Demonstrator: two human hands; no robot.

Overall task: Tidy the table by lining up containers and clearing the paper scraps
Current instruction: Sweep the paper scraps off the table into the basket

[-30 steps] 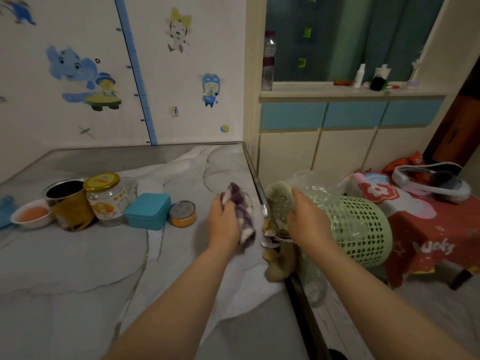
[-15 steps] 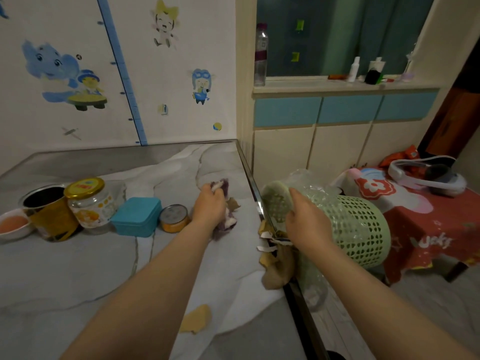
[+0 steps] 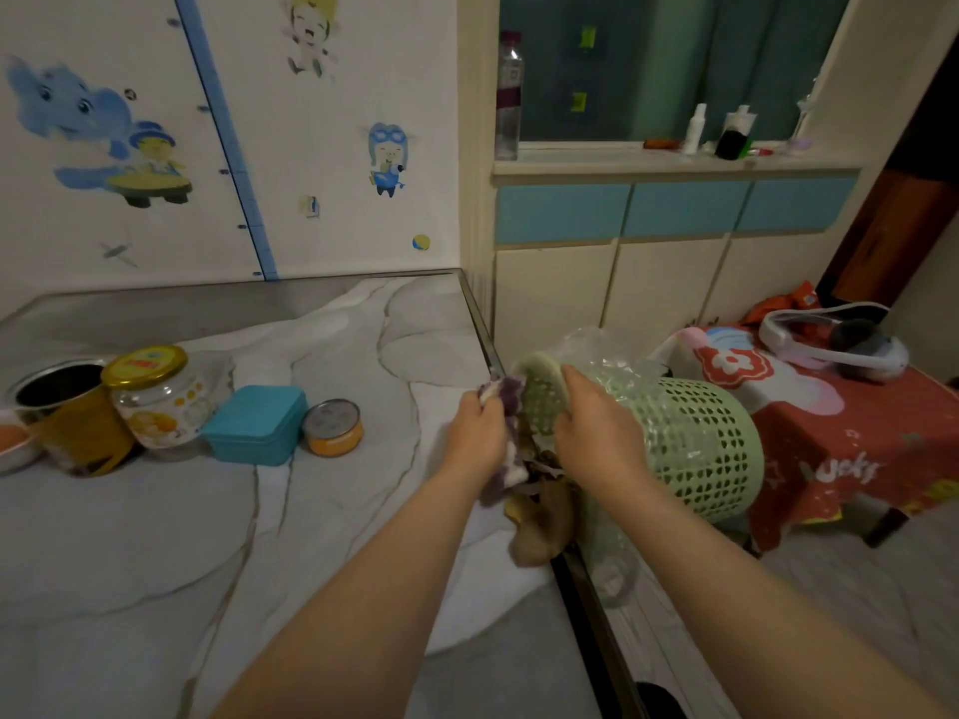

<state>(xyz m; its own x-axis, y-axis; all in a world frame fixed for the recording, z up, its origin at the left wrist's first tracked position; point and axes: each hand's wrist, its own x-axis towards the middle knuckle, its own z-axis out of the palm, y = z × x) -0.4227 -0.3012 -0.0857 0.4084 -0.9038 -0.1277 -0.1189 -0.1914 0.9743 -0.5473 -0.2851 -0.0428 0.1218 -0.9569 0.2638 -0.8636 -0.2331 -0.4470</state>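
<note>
Left hand [image 3: 475, 433], back at the bench [image 3: 155, 563] edge from nearer twelve o'clock half a second ago, gripping the purple-and-white cloth [image 3: 506, 407] and sweeping paper scraps [image 3: 539, 505] toward three o'clock. Right hand [image 3: 597, 433] clasping the rim of the tilted green basket [image 3: 690, 448] against the edge, scraps bunching at its mouth. Containers [image 3: 254, 425] already sitting lined up at nine o'clock, so clearing likely nearing its end.
</note>
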